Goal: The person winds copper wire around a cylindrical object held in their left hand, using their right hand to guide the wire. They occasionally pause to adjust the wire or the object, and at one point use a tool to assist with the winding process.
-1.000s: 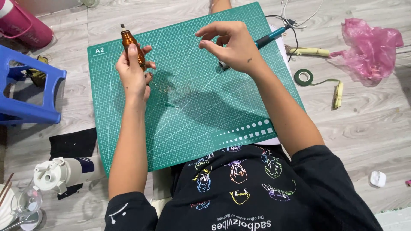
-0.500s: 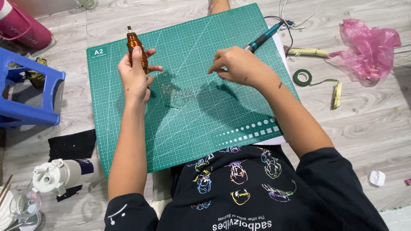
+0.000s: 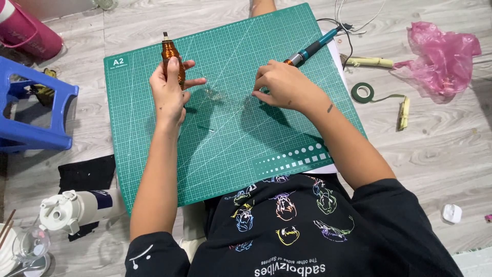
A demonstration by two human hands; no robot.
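Observation:
My left hand [image 3: 168, 92] is shut on a small copper-brown spool [image 3: 170, 54], held upright over the upper left of a green cutting mat [image 3: 230, 149]. My right hand [image 3: 284, 84] rests low on the mat's upper right, fingers curled and pinched together on a thin wire that is barely visible. A small glinting tangle of wire [image 3: 214, 94] lies on the mat between the hands. Just beyond my right hand lies a teal pen-shaped tool [image 3: 312, 50] with a metal tip, its cord running off the mat.
On the wood floor, a blue stool [image 3: 31, 102] and pink bottle [image 3: 28, 31] stand at the left. A white bottle [image 3: 77, 210] and black cloth [image 3: 84, 174] lie lower left. At the right are a green tape roll [image 3: 363, 92], a pink plastic bag [image 3: 443, 56] and cables [image 3: 353, 20].
My right hand has come down from above the mat and moved right, settling on the surface. The left hand with the spool has stayed nearly in place.

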